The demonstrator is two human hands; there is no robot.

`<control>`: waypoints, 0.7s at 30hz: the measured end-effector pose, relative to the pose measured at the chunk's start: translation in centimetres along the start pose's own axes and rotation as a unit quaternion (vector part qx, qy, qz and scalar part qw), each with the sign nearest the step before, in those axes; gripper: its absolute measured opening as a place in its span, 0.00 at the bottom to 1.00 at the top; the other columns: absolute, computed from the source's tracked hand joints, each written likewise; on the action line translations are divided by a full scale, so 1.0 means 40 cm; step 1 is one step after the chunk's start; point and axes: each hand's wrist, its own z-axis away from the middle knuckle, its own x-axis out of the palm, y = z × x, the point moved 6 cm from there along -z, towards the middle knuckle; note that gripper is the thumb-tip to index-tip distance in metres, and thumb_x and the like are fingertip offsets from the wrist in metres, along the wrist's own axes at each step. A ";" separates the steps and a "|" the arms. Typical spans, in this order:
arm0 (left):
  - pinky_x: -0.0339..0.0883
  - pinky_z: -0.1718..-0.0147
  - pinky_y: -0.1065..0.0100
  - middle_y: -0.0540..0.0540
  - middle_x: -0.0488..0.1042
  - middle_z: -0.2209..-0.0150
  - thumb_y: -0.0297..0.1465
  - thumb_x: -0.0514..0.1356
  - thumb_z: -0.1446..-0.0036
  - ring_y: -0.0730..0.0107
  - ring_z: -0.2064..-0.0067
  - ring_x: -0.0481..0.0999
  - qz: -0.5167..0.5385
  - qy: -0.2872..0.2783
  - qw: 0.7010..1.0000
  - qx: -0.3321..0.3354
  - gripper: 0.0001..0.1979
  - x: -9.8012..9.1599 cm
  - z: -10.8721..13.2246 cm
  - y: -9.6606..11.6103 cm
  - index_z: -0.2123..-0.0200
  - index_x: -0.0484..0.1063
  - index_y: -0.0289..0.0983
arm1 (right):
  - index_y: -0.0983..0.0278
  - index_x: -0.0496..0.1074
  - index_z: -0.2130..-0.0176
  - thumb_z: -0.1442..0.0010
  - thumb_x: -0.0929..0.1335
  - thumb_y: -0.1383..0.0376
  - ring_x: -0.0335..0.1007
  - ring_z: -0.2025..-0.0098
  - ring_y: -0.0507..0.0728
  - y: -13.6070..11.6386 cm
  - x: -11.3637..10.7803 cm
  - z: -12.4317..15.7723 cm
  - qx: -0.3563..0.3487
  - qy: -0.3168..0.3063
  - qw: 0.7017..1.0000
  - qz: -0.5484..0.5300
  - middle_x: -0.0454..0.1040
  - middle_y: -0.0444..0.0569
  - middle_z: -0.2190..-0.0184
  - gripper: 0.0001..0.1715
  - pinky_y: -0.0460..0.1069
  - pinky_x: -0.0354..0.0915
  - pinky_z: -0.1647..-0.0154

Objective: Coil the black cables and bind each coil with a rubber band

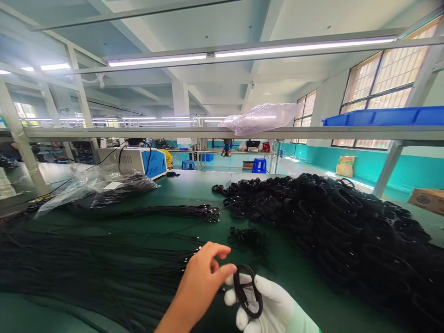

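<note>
In the lower middle of the head view, a small coil of black cable (238, 292) is held upright by my right hand (277, 303), which wears a white glove. The gloved thumb and fingers close around the coil's edge. Just left of it is my bare left hand (199, 282), with thumb and index finger apart and the other fingers curled. Its thumb tip is at the coil's upper left edge; whether they touch I cannot tell. Beyond both hands lies a small heap of thin black pieces (248, 238), perhaps ties.
Long straight black cables (86, 259) cover the left of the green table (183, 182). A large mound of coiled black cables (340, 231) fills the right. Behind stand a clear plastic bag (114, 185) and a blue-and-white machine (138, 162). A shelf (166, 132) crosses overhead.
</note>
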 end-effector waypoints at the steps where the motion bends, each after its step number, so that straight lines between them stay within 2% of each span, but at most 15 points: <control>1: 0.62 0.69 0.68 0.50 0.73 0.65 0.37 0.57 0.50 0.68 0.70 0.70 0.004 0.019 1.000 -0.015 0.12 -0.017 -0.007 -0.017 0.62 0.73 0.40 | 0.69 0.64 0.45 0.41 0.66 0.54 0.74 0.61 0.57 0.003 -0.010 0.002 -0.001 0.006 1.000 -0.010 0.73 0.55 0.55 0.30 0.48 0.67 0.65; 3: 0.63 0.66 0.67 0.49 0.74 0.67 0.39 0.54 0.47 0.66 0.68 0.71 -0.018 0.052 0.998 -0.040 0.13 -0.033 -0.017 -0.066 0.63 0.72 0.39 | 0.71 0.65 0.46 0.40 0.65 0.54 0.74 0.63 0.56 0.013 -0.030 -0.001 0.011 0.047 0.999 -0.022 0.74 0.55 0.57 0.30 0.47 0.66 0.65; 6: 0.63 0.64 0.66 0.49 0.74 0.65 0.36 0.52 0.46 0.65 0.66 0.72 -0.063 0.039 0.996 -0.048 0.11 -0.008 -0.030 -0.145 0.65 0.72 0.40 | 0.75 0.69 0.55 0.41 0.65 0.51 0.74 0.70 0.54 -0.003 -0.050 -0.027 0.051 0.148 0.987 -0.016 0.75 0.56 0.66 0.29 0.45 0.65 0.70; 8: 0.63 0.65 0.67 0.50 0.74 0.66 0.33 0.52 0.46 0.66 0.66 0.72 -0.084 0.011 0.996 -0.041 0.10 0.021 -0.039 -0.177 0.66 0.72 0.41 | 0.75 0.68 0.57 0.40 0.63 0.47 0.71 0.75 0.53 -0.082 -0.046 -0.054 0.030 0.227 0.973 0.009 0.75 0.56 0.71 0.32 0.45 0.64 0.75; 9: 0.62 0.66 0.68 0.50 0.74 0.66 0.33 0.52 0.45 0.67 0.67 0.72 -0.095 -0.004 0.995 -0.035 0.09 0.033 -0.042 -0.184 0.66 0.72 0.41 | 0.76 0.67 0.56 0.39 0.60 0.46 0.70 0.77 0.53 -0.146 -0.039 -0.065 -0.013 0.273 0.962 0.024 0.75 0.57 0.73 0.35 0.46 0.64 0.77; 11: 0.61 0.68 0.69 0.51 0.73 0.68 0.31 0.52 0.45 0.68 0.67 0.72 -0.118 -0.020 0.992 -0.027 0.09 0.041 -0.042 -0.181 0.68 0.72 0.41 | 0.75 0.62 0.50 0.38 0.53 0.42 0.70 0.75 0.51 -0.269 0.003 -0.090 -0.083 0.285 0.955 0.027 0.76 0.56 0.68 0.40 0.45 0.67 0.76; 13: 0.61 0.68 0.69 0.50 0.73 0.69 0.28 0.52 0.45 0.68 0.68 0.72 -0.134 -0.021 0.990 -0.028 0.08 0.036 -0.031 -0.167 0.69 0.72 0.39 | 0.76 0.55 0.44 0.40 0.50 0.39 0.71 0.73 0.53 -0.337 0.042 -0.106 -0.101 0.277 0.955 0.032 0.76 0.59 0.63 0.46 0.46 0.68 0.77; 14: 0.61 0.68 0.69 0.50 0.73 0.69 0.27 0.53 0.46 0.68 0.68 0.72 -0.137 -0.020 0.990 -0.032 0.08 0.033 -0.022 -0.159 0.69 0.73 0.38 | 0.75 0.52 0.42 0.39 0.52 0.40 0.70 0.75 0.53 -0.338 0.054 -0.109 -0.090 0.275 0.956 0.035 0.76 0.59 0.62 0.46 0.46 0.67 0.81; 16: 0.61 0.67 0.70 0.49 0.74 0.67 0.25 0.54 0.46 0.69 0.66 0.73 -0.138 -0.015 0.990 -0.039 0.08 0.031 -0.003 -0.146 0.67 0.74 0.38 | 0.75 0.54 0.43 0.37 0.57 0.47 0.66 0.80 0.50 -0.286 0.052 -0.097 -0.064 0.302 0.949 0.066 0.76 0.59 0.63 0.38 0.44 0.63 0.86; 17: 0.62 0.66 0.71 0.50 0.74 0.66 0.26 0.56 0.47 0.70 0.65 0.74 -0.142 -0.012 0.989 -0.044 0.08 0.034 0.006 -0.143 0.67 0.74 0.39 | 0.74 0.58 0.44 0.36 0.60 0.53 0.64 0.82 0.49 -0.244 0.042 -0.081 -0.058 0.324 0.940 0.085 0.77 0.57 0.65 0.31 0.42 0.62 0.87; 19: 0.62 0.67 0.73 0.52 0.75 0.66 0.29 0.60 0.48 0.71 0.64 0.74 -0.154 -0.022 0.986 -0.054 0.05 0.048 0.018 -0.142 0.68 0.75 0.41 | 0.70 0.66 0.49 0.39 0.65 0.56 0.65 0.82 0.47 -0.133 0.018 -0.043 -0.001 0.344 0.934 0.098 0.77 0.53 0.67 0.25 0.40 0.60 0.87; 21: 0.62 0.68 0.74 0.55 0.76 0.67 0.33 0.63 0.50 0.72 0.65 0.75 -0.167 -0.040 0.983 -0.060 0.03 0.060 0.028 -0.141 0.69 0.76 0.44 | 0.71 0.72 0.55 0.44 0.70 0.57 0.65 0.83 0.47 -0.043 0.011 -0.015 0.042 0.286 0.950 0.116 0.78 0.56 0.67 0.23 0.40 0.59 0.88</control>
